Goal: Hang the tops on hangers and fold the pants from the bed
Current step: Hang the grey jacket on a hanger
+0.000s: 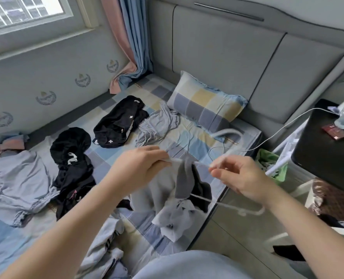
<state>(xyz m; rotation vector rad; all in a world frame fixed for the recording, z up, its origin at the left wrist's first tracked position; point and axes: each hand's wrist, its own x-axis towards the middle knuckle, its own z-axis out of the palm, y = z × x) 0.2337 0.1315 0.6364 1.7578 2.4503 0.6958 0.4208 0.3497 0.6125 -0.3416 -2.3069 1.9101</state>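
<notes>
My left hand [138, 168] pinches the shoulder edge of a white and grey top [173, 198] that hangs in front of me above the bed [98, 162]. My right hand [241, 178] grips a white hanger [227, 206], blurred by motion, whose arm runs into the top's neck. On the bed lie a black garment with white crosses [120, 123], another black garment [72, 156], a light grey-blue garment [157, 125] near the pillow and a pale blue garment [16, 184] at the left.
A checked pillow [205, 101] leans on the grey padded headboard [227, 57]. A white cable [277, 131] runs to a black side table [324, 150] on the right. A green bin [271, 166] stands between bed and table. More crumpled clothes [106, 244] lie near my lap.
</notes>
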